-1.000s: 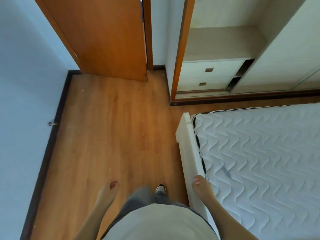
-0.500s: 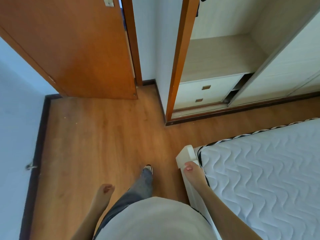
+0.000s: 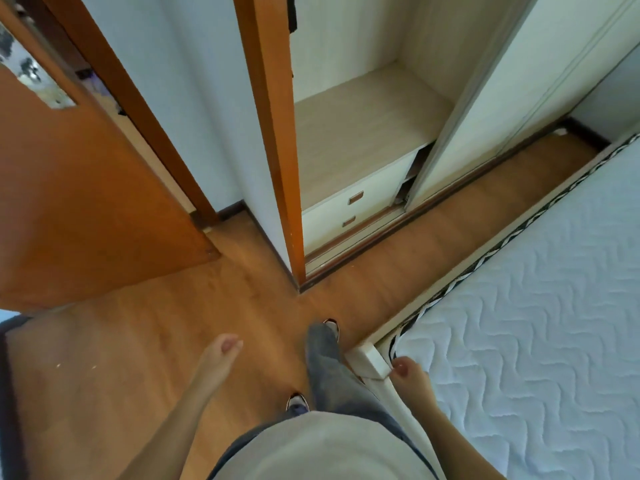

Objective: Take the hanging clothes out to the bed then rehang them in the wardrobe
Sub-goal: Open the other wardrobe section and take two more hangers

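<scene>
At the near left corner of a bed point(image 3: 540, 306), a person stands on a wooden floor point(image 3: 138, 358), seen from above. The bed fills the right side, its pale quilted mattress bare, with a cream frame at the corner.

The left hand point(image 3: 221, 355) hangs over the floor, left of the legs, fingers loosely curled and holding nothing. The right hand point(image 3: 410, 375) hangs just beside the bed's corner post, above the mattress edge, fingers also loosely curled and empty; whether it touches the frame cannot be told.

Between the hands are a grey trouser leg point(image 3: 323, 358) stepping forward, two shoes point(image 3: 331, 324) and a light shirt point(image 3: 322, 448) at the bottom edge.

Far ahead, the wardrobe point(image 3: 349, 39) stands open. A dark garment point(image 3: 293, 15) hangs inside at the very top of the view, mostly cut off by the edge. Below it are a pale shelf point(image 3: 360, 119) and two drawers point(image 3: 360, 202). A pale sliding door point(image 3: 485, 81) covers the wardrobe's right part.

On the far left, an orange room door point(image 3: 86, 202) stands open against a white wall point(image 3: 207, 81).
</scene>
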